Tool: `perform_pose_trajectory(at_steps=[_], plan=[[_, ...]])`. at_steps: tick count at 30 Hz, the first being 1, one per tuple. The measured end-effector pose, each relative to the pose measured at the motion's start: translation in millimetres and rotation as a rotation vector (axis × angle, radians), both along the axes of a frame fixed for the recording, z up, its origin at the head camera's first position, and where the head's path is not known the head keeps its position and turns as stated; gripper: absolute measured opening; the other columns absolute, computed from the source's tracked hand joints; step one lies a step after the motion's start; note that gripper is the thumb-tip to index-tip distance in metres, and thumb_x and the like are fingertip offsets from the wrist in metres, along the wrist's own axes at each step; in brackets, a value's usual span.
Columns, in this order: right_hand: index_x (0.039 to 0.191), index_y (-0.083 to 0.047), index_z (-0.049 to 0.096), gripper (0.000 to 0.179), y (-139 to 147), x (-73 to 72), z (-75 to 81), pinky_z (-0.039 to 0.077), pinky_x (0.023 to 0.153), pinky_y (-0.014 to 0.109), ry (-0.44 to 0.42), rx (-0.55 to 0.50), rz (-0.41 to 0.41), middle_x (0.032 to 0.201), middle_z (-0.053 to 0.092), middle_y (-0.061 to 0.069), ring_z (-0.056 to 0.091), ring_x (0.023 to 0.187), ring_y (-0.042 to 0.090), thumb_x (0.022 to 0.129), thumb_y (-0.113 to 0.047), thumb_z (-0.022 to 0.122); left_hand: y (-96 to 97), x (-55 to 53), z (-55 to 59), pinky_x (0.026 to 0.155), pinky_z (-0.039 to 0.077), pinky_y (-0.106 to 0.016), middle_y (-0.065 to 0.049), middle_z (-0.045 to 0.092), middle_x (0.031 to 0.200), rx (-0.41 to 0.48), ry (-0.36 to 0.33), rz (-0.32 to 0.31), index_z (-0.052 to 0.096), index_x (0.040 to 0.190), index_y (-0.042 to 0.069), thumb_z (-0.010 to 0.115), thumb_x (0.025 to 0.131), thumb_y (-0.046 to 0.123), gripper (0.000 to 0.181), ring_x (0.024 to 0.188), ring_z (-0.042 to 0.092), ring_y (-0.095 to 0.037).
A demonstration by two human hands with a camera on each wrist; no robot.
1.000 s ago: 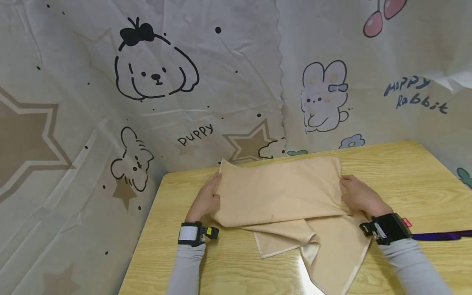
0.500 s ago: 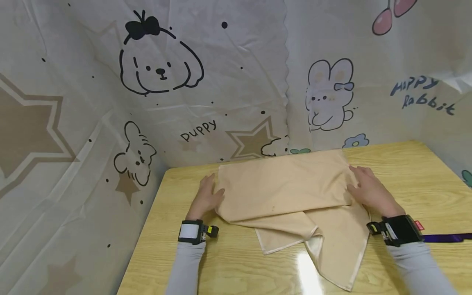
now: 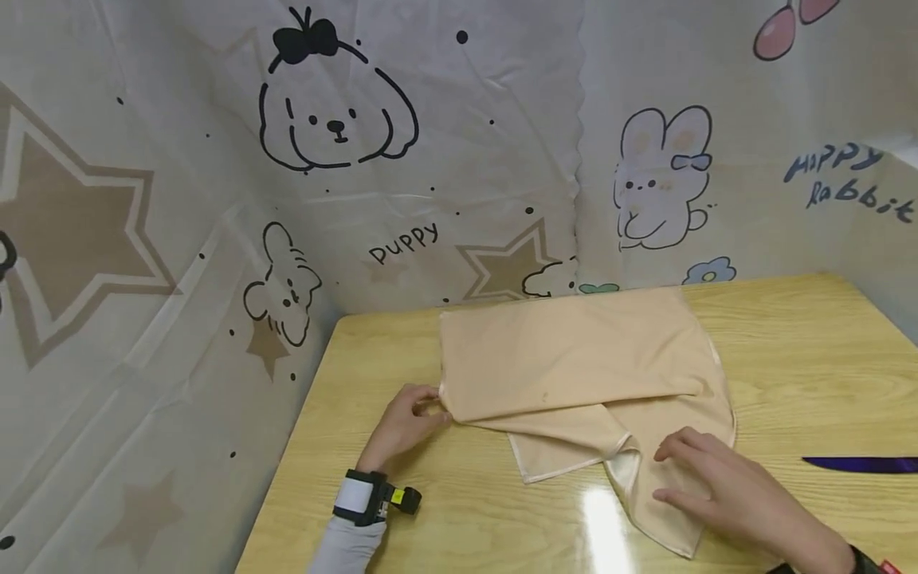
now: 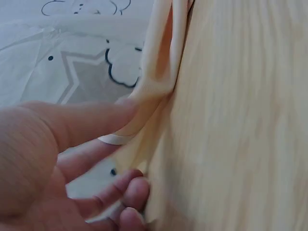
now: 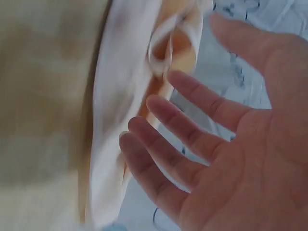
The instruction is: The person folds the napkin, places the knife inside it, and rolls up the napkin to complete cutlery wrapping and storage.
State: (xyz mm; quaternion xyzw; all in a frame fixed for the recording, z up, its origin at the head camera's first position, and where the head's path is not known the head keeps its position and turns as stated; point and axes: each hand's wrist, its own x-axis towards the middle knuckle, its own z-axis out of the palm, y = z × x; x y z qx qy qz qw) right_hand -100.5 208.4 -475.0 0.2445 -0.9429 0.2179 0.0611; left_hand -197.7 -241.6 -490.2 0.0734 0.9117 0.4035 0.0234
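**Left hand pinches a corner of the peach cloth; right hand spread over its near side**

A peach cloth (image 3: 566, 351) with pale edging lies on the wood-grained table (image 3: 380, 359), close to the table's 12 o'clock edge as the head view sees it. Its broad upper layer is folded over toward 6 o'clock, and from under that fold a smaller flap (image 3: 555, 458) sticks out at 6 o'clock and a longer, pointed part reaches to 5 o'clock. Between these two a twisted fold (image 3: 625, 469) shows a paler face. A small dark mark (image 3: 545, 396) sits near the folded edge.

The left hand (image 3: 404, 426) is at the cloth's 8 o'clock corner, thumb and forefinger pinching the edge; the left wrist view shows the other fingers loosely bent below. The right hand (image 3: 724, 490) is at 5 o'clock, fingers spread and slightly bent, gripping nothing; whether its fingertips touch the cloth cannot be told.

A black strap (image 3: 355, 496) with a small camera (image 3: 407, 500) circles the left wrist above a grey sleeve (image 3: 349, 546). Between 3 and 4 o'clock of the cloth lies a narrow, dark purple object (image 3: 868, 465). At 12 o'clock, behind the table, hangs a wall sheet (image 3: 495, 167) printed with a puppy (image 3: 337, 127), a rabbit (image 3: 660, 203) and stars.
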Motion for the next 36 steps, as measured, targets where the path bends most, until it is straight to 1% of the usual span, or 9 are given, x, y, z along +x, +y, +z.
perform_pose_trajectory(at_steps=[4, 8, 11, 14, 19, 26, 29, 33, 36], plan=[[0.117, -0.020, 0.066, 0.053, -17, 12.0, -8.8, 0.053, 0.078, 0.042, 0.051, 0.036, 0.057, 0.126, 0.056, -0.006, 0.053, 0.108, 0.012, 0.077, -0.054, 0.074, 10.4, -8.2, 0.1, 0.093, 0.048, -0.050, -0.005, 0.064, 0.117, 0.111, 0.045, -0.011, 0.067, 0.100, 0.015, 0.065, 0.093, 0.023, 0.010, 0.108, 0.057, -0.019], [0.110, -0.016, 0.071, 0.035, -17, 13.2, -11.5, 0.054, 0.079, 0.042, 0.086, 0.062, 0.053, 0.126, 0.059, 0.000, 0.056, 0.107, 0.016, 0.077, -0.027, 0.079, 17.9, -19.1, 11.8, 0.099, 0.044, -0.056, -0.004, 0.062, 0.124, 0.231, 0.111, -0.006, 0.061, 0.103, 0.014, 0.055, 0.099, 0.026, 0.014, 0.122, 0.049, -0.016], [0.103, -0.017, 0.073, 0.022, -12, 12.2, -12.0, 0.055, 0.081, 0.042, 0.058, 0.042, 0.035, 0.123, 0.063, 0.002, 0.060, 0.105, 0.019, 0.081, -0.015, 0.075, 25.8, -18.3, 35.0, 0.095, 0.047, -0.054, -0.014, 0.065, 0.112, 0.309, 0.164, 0.012, 0.058, 0.109, 0.004, 0.051, 0.101, 0.019, 0.018, 0.112, 0.055, -0.021], [0.110, -0.012, 0.072, 0.028, -4, 12.6, -12.0, 0.053, 0.085, 0.049, -0.005, 0.026, 0.017, 0.117, 0.067, 0.003, 0.059, 0.109, 0.026, 0.084, -0.020, 0.074, 24.7, -19.9, 42.8, 0.075, 0.056, -0.040, -0.019, 0.067, 0.098, 0.332, 0.191, 0.071, 0.054, 0.110, -0.002, 0.048, 0.102, 0.017, 0.022, 0.084, 0.062, -0.026], [0.113, -0.010, 0.067, 0.038, 13, 13.9, -12.9, 0.052, 0.080, 0.047, -0.010, 0.074, -0.021, 0.097, 0.061, -0.013, 0.058, 0.097, 0.016, 0.081, -0.029, 0.076, 11.5, -25.3, 36.7, 0.048, 0.046, -0.022, -0.016, 0.071, 0.094, 0.231, 0.155, 0.219, 0.058, 0.109, 0.001, 0.051, 0.101, 0.023, 0.024, 0.059, 0.062, -0.017], [0.089, -0.029, 0.058, 0.025, 21, 22.6, -18.8, 0.045, 0.058, 0.029, 0.131, 0.097, 0.015, 0.086, 0.046, -0.019, 0.040, 0.074, 0.000, 0.076, -0.026, 0.079, 1.6, -23.5, 19.2, 0.049, 0.039, -0.027, -0.007, 0.055, 0.072, -0.046, 0.034, 0.262, 0.062, 0.112, 0.000, 0.057, 0.097, 0.024, 0.029, 0.056, 0.051, -0.015], [0.091, -0.029, 0.061, 0.023, 19, 27.3, -18.2, 0.046, 0.061, 0.029, 0.152, 0.091, 0.017, 0.087, 0.048, -0.020, 0.043, 0.075, 0.000, 0.077, -0.025, 0.079, 2.0, -9.4, 10.6, 0.059, 0.049, -0.034, -0.013, 0.062, 0.090, -0.156, 0.050, 0.261, 0.053, 0.129, -0.003, 0.057, 0.096, 0.028, 0.046, 0.073, 0.058, -0.021], [0.098, -0.025, 0.066, 0.027, 23, 29.2, -16.7, 0.050, 0.071, 0.037, 0.143, 0.071, -0.037, 0.096, 0.056, -0.015, 0.050, 0.086, 0.005, 0.075, -0.024, 0.080, 12.7, 30.6, 17.8, 0.068, 0.051, -0.040, -0.016, 0.055, 0.108, -0.284, 0.211, 0.288, 0.052, 0.131, -0.001, 0.062, 0.093, 0.033, 0.051, 0.095, 0.051, -0.026], [0.111, -0.019, 0.067, 0.040, 29, 30.1, -18.0, 0.049, 0.080, 0.048, 0.098, 0.060, -0.074, 0.113, 0.058, -0.002, 0.051, 0.102, 0.017, 0.076, -0.034, 0.080, 22.7, 64.9, 30.9, 0.060, 0.048, -0.032, -0.005, 0.057, 0.093, -0.333, 0.240, 0.115, 0.067, 0.100, 0.008, 0.066, 0.091, 0.033, 0.027, 0.083, 0.050, -0.018]])
